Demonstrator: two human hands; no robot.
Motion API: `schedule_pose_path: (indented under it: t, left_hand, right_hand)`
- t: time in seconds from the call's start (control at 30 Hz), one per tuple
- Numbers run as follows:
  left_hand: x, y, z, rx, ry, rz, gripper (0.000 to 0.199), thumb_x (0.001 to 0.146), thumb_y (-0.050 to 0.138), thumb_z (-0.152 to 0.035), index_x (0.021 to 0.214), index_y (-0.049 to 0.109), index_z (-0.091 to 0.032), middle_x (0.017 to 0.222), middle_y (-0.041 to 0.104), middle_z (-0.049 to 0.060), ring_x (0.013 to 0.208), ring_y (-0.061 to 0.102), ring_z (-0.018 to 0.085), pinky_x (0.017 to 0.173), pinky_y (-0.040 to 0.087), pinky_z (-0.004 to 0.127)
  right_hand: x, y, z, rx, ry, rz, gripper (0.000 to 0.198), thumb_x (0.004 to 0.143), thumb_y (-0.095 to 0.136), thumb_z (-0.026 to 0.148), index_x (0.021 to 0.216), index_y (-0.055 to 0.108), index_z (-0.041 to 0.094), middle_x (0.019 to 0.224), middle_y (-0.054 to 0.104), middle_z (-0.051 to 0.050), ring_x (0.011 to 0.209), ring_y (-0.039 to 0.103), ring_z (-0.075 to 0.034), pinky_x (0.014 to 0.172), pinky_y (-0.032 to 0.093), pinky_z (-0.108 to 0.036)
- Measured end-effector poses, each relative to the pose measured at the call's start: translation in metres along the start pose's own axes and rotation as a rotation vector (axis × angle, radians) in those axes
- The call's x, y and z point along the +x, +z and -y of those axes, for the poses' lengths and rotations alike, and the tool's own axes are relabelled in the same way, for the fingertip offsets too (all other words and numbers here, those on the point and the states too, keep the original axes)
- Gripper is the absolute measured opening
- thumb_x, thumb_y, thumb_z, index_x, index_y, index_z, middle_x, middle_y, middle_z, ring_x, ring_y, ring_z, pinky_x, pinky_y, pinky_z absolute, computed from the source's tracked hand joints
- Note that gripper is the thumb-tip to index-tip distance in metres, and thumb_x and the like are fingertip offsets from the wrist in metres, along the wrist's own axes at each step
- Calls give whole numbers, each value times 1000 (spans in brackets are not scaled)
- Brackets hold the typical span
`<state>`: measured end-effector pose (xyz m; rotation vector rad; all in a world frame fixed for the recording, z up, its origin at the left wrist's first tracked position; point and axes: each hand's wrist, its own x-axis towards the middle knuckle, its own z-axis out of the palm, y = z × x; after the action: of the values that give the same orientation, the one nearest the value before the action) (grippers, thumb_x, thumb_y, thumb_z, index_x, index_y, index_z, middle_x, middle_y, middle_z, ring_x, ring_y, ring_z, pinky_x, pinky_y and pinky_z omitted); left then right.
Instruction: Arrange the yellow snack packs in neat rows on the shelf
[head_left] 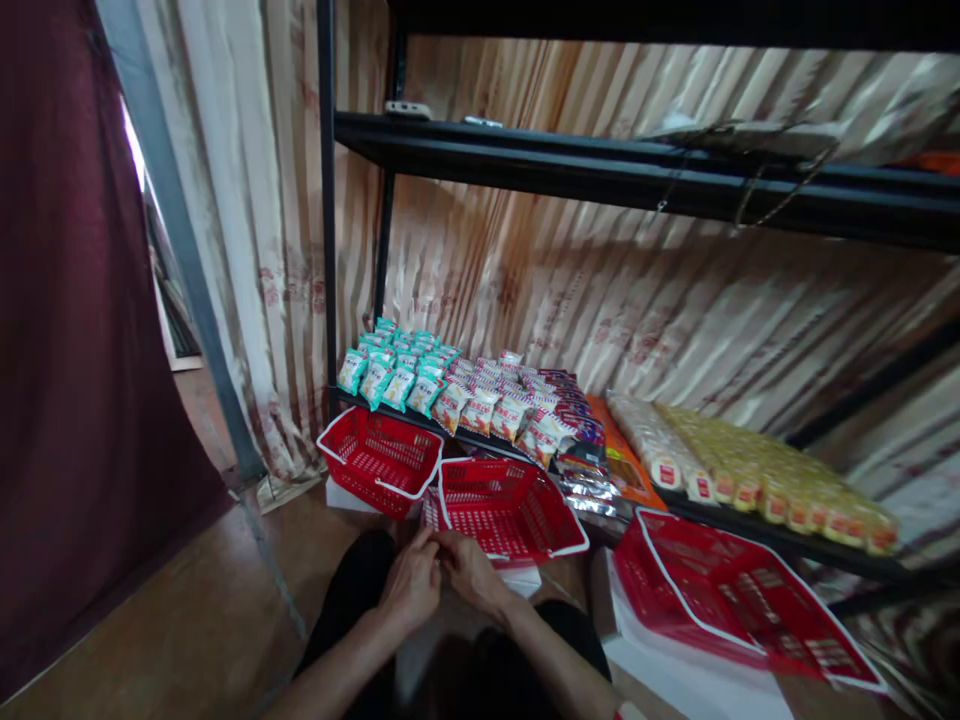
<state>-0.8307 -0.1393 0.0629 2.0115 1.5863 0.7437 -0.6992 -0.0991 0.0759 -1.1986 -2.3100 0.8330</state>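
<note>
My left hand (414, 585) and my right hand (471, 570) meet above my knees, fingertips touching. Both have their fingers curled in; whatever may lie between them is hidden or too small to make out. Just beyond them stands a red plastic basket (551, 520) with a white handle folded to its rim. To its left is a second red basket (352, 422), its inside showing bare mesh. A third red basket (637, 590) rests at the right on a white box (667, 665).
A black shelf rack (525, 165) stands ahead. Its low shelf carries teal snack packets (401, 385), white-and-orange packets (480, 408), dark purple packets (585, 435), an orange bag (622, 455) and long yellow packs (765, 465). Curtains (247, 250) hang behind, and a maroon cloth (82, 350) hangs left.
</note>
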Motion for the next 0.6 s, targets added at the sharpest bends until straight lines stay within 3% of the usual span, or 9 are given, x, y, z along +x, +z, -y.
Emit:
schedule_pose_path:
  t: [0.23, 0.4, 0.6]
  left_hand:
    - [27, -24, -6, -12, 64, -22, 41, 77, 38, -6, 110, 61, -14, 134, 51, 9, 123, 48, 17, 107, 36, 30]
    - [41, -47, 3, -33, 117, -43, 44, 77, 39, -5, 115, 58, -13, 136, 48, 11, 125, 46, 20, 107, 37, 34]
    - [72, -77, 37, 17, 98, -64, 41, 79, 40, -6, 115, 58, -11, 139, 44, 13, 127, 43, 21, 108, 36, 34]
  right_hand:
    - [21, -26, 9, -15, -13, -58, 38, 71, 40, 8, 95, 68, 18, 89, 70, -6, 81, 63, -17, 78, 49, -28]
    - [47, -41, 23, -2, -71, -11, 36, 75, 41, 8, 96, 68, 20, 91, 70, -4, 80, 64, -16, 76, 50, -28]
    - [112, -39, 5, -93, -98, -189, 35, 80, 48, 14, 110, 64, 18, 116, 62, -11, 110, 57, -20, 96, 44, -37]
